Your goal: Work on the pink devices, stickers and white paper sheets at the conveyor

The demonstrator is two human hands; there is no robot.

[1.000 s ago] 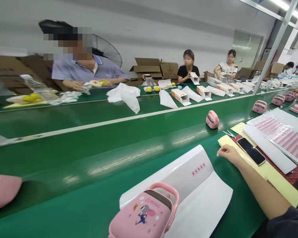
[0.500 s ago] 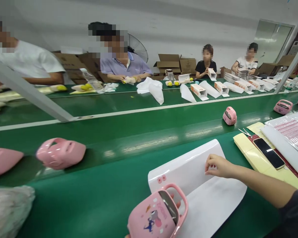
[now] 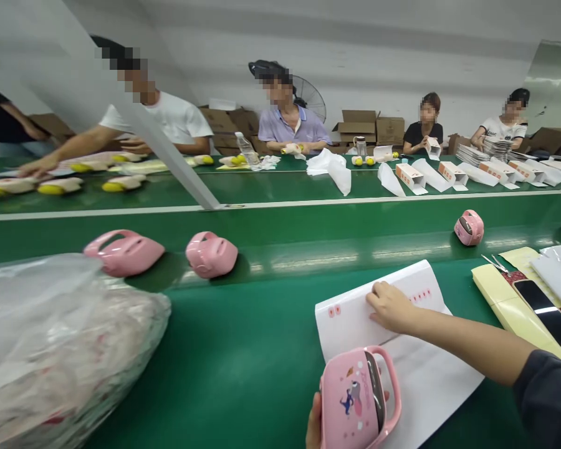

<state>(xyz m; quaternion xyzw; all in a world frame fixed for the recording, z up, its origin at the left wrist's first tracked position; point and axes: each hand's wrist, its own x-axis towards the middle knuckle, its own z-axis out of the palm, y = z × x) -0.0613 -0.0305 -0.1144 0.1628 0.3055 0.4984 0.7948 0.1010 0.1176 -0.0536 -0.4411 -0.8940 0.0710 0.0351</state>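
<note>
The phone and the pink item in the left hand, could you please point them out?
Phone (image 3: 549,318), head view, on its dark screen.
Pink item (image 3: 355,402), head view, on its printed front.

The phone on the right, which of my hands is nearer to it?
Right. Your right hand is at the white sheet, left of the phone; your left hand is farther left, holding the pink case.

I watch remotely through one head-worn camera, looking forward and down: the pink, rounded plastic case with a looped handle (image 3: 350,408) is close below the lens, the glossy green conveyor belt (image 3: 318,237) crosses mid-view, the flat grey wall (image 3: 355,56) stands far back.
</note>
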